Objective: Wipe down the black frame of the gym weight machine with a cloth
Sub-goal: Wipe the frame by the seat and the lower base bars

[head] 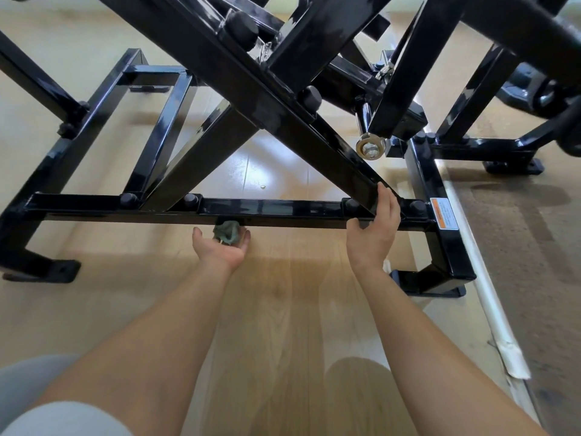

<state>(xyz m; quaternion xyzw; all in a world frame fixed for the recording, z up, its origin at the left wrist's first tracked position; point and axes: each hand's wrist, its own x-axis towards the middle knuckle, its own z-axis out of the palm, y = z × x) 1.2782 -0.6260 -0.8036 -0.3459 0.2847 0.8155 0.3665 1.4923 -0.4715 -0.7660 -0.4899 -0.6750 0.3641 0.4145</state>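
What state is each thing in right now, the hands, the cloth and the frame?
left hand: palm up, holds the cloth under the crossbar.
cloth: bunched, up against the crossbar's underside.
right hand: grips the crossbar beside the diagonal strut.
crossbar: level, glossy.
warning label: stuck flat on the frame.

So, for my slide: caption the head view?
Left hand holds green cloth under black frame bar; right hand grips it.

Single view, head cam: sits above the wooden floor (298, 309), faces fwd and steeply down, near the black frame (239, 89), whose low crossbar (283, 208) spans mid-view (wide-angle, so edges bow); upper bars loom closest to the lens.
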